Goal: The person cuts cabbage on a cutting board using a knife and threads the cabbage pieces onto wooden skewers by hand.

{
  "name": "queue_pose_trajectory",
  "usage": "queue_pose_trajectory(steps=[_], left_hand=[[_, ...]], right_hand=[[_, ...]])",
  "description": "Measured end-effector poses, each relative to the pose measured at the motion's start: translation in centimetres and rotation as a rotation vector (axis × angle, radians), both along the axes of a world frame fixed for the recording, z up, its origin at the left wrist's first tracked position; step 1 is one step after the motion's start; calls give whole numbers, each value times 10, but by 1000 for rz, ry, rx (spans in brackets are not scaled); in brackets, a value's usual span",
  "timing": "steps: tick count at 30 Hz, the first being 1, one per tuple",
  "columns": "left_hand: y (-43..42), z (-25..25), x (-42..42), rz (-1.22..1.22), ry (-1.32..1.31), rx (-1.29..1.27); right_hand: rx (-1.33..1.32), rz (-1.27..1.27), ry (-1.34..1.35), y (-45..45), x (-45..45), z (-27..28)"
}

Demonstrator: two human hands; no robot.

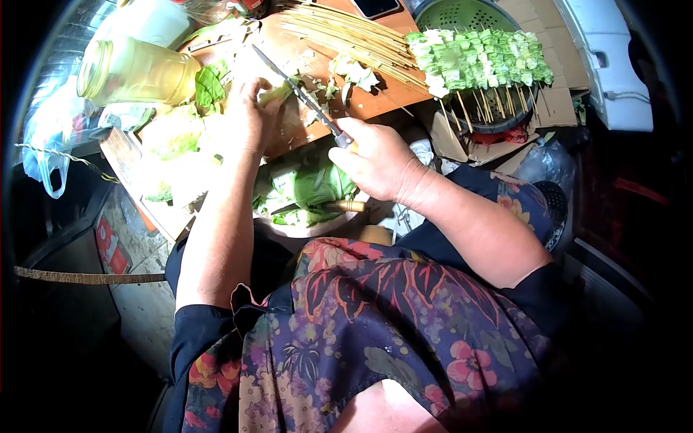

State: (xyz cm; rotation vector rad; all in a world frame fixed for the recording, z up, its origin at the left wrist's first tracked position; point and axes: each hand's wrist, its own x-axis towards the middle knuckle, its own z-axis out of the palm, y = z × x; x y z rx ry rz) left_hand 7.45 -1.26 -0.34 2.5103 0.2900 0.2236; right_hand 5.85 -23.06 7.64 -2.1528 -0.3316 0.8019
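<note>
My right hand (377,157) is closed round the handle of a knife (312,107), whose long narrow blade points up and left over the orange board (393,101). At the board's left, my left hand (253,115) pinches a pale green piece of leafy vegetable (276,94) close to the blade; glare washes out part of it. Leaf scraps (355,73) lie around the blade. Below my hands, a tub holds green leaves (307,184), and a second knife with a wooden handle (342,206) rests across them.
Bamboo skewers (354,42) fan across the board's top. Skewered green pieces (480,61) lie in rows over a green colander (462,13). A yellowish jar (137,72) lies at upper left, above pale leaves (177,137). A phone (375,7) sits at the top edge.
</note>
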Motion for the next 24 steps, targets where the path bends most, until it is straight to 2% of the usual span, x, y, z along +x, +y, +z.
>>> queue_pose_trajectory(steps=[6, 14, 19, 21, 22, 24], left_hand=[[4, -7, 1, -27, -58, -99], [8, -17, 7, -46, -51, -120], [6, -12, 8, -47, -18, -66], [3, -8, 9, 40, 58, -314], [4, -10, 9, 40, 58, -316], [6, -15, 10, 71, 68, -499]], right_hand=[[-31, 52, -41, -1, -2, -4], [-29, 82, -89, 1, 3, 2], [-117, 162, -30, 9, 18, 2], [-131, 164, 13, 13, 25, 3], [-144, 166, 55, 16, 28, 3], [-157, 155, 72, 23, 33, -2]])
